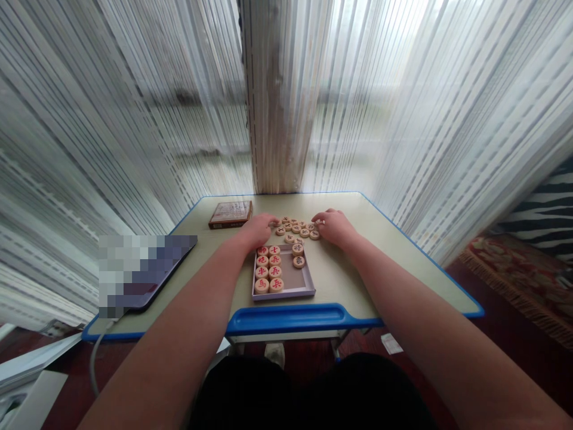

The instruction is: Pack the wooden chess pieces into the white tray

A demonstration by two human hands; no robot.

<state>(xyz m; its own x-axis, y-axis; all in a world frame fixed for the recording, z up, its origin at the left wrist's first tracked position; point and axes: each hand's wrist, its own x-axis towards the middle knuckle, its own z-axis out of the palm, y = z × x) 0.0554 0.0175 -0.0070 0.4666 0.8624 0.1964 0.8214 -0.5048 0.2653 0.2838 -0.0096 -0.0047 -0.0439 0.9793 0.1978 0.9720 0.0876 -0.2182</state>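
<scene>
Loose round wooden Chinese chess pieces (296, 229) with dark characters lie in a cluster on the table. My left hand (262, 229) is at the cluster's left edge, fingers reaching toward the nearest pieces. At the right edge my right hand (335, 226) has its fingers spread, fingertips touching a piece (320, 222). Neither hand visibly grips anything. Closer to me sits a shallow open box (293, 293). Two columns of red-character pieces (275, 272) fill its left side, and two dark-character pieces (298, 261) lie at its upper right.
A brown flat box lid (231, 213) lies at the back left. A tablet-like device (165, 269), partly pixelated, rests on the left side with a cable (94, 364). The table (394, 263) has a blue rim and a front tray groove (289, 315). Striped curtains (380, 89) hang behind.
</scene>
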